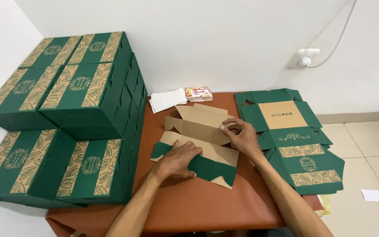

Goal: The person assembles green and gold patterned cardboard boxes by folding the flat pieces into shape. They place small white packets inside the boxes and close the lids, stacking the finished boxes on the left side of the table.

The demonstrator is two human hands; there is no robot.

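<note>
A flat cardboard box blank [207, 131], brown inside and green outside, lies partly folded in the middle of the brown table [207, 206]. My left hand [178, 159] presses flat on its near green flap, fingers spread. My right hand [238, 134] grips the edge of a raised brown panel at the blank's right side, fingers curled over it.
Stacks of finished green boxes with leaf patterns [71, 114] fill the table's left side. A pile of unfolded green blanks [294, 145] lies at the right. White papers [166, 100] and a small printed card pack [199, 93] sit near the wall. A wall socket [305, 58] with cable is at the right.
</note>
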